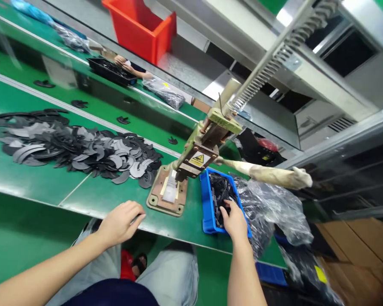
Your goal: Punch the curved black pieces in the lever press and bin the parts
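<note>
My left hand (123, 222) hovers at the table's front edge, fingers curled against the thumb. A small dark sliver shows between them, too hidden to name. Reaching into a blue bin (205, 204), my right hand (234, 219) has its thumb and fingers bent among thin black plastic parts (221, 189); which piece it grips is hidden. Between the hands stands a hand press (196, 155) with a yellow warning label, a metal base plate (166, 208) and a pale block (170, 191) under its ram. Its long wrapped lever (264, 172) points right, above the bin.
A heap of grey and black curved flat pieces (92, 148) covers the table left of the press. Several small black parts lie along the green belt (98, 114) behind. Clear plastic bags (271, 208) crowd the right. A red bin (137, 32) stands on the shelf; beyond, another person's hands (123, 62) show.
</note>
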A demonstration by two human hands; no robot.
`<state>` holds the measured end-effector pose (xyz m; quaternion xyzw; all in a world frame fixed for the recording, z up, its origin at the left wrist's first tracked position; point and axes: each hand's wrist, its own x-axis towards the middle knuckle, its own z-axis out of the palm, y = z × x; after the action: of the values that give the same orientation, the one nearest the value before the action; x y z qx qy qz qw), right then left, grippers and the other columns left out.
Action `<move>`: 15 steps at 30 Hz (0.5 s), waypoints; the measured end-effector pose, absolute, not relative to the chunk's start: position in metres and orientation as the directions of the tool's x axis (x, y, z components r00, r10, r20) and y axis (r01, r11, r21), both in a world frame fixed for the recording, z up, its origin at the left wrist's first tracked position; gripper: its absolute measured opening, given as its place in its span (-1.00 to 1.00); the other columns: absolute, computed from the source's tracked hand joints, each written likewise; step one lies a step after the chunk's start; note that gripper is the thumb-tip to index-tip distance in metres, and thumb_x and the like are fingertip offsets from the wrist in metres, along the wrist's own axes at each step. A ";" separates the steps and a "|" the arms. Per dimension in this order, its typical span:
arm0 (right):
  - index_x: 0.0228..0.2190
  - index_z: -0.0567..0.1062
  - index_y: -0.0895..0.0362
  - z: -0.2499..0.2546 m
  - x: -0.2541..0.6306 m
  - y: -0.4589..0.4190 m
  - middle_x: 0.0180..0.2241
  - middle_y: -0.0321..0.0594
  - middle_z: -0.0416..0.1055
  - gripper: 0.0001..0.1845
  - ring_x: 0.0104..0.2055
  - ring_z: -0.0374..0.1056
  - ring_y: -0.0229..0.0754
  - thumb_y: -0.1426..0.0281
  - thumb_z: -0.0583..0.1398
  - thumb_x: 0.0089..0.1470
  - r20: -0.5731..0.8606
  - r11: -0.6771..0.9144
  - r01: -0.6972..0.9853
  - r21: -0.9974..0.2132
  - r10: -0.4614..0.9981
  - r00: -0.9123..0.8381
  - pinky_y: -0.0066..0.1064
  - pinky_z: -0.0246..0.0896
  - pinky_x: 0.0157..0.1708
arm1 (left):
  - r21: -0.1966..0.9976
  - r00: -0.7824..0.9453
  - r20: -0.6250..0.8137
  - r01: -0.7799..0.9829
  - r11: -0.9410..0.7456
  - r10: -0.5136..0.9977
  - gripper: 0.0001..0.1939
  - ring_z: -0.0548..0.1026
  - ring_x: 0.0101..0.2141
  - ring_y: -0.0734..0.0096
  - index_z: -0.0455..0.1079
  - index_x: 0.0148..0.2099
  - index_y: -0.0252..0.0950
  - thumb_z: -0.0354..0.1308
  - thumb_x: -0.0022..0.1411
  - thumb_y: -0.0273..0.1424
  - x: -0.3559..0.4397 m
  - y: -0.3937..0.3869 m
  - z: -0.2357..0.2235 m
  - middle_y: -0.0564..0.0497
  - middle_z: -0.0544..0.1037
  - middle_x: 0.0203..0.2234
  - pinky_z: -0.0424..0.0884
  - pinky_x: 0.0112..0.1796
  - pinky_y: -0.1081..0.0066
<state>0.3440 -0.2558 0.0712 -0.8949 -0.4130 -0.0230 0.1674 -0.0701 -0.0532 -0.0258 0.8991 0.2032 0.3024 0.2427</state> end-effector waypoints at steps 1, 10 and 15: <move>0.09 0.49 0.08 0.072 0.345 -0.256 -0.02 -0.07 0.55 -0.46 0.05 0.43 0.04 0.06 0.07 0.23 0.185 -0.611 0.739 -0.283 0.721 0.667 -0.08 0.29 0.14 | 0.544 0.736 0.446 0.229 -0.808 0.509 -0.88 0.47 -0.18 0.23 0.43 -0.11 -0.24 0.07 0.50 -0.38 -0.069 -0.053 -0.025 -0.07 0.57 -0.20 0.37 -0.10 0.21; -0.07 0.54 0.06 0.086 0.353 -0.257 -0.17 -0.05 0.59 -0.36 -0.22 0.50 0.11 -0.11 0.14 -0.01 0.249 -0.693 0.637 -0.337 0.587 0.770 -0.06 0.37 -0.19 | 0.473 0.743 0.442 0.283 -0.834 0.502 -0.82 0.45 -0.21 0.19 0.43 -0.14 -0.24 0.01 0.50 -0.37 -0.070 -0.054 -0.019 -0.07 0.55 -0.25 0.33 -0.14 0.17; -0.12 0.54 0.01 0.096 0.352 -0.260 -0.29 -0.08 0.60 -0.43 -0.26 0.50 0.16 -0.09 0.17 -0.03 0.311 -0.751 0.541 -0.379 0.447 0.838 -0.03 0.36 -0.23 | 0.487 0.734 0.455 0.269 -0.831 0.504 -0.84 0.44 -0.23 0.19 0.41 -0.15 -0.24 0.02 0.49 -0.39 -0.069 -0.055 -0.018 -0.06 0.54 -0.27 0.31 -0.16 0.18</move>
<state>0.3517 -0.2596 0.0959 -0.9302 -0.2657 -0.1010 0.2323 -0.0694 -0.0551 -0.0175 0.9097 0.2124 0.2965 0.1984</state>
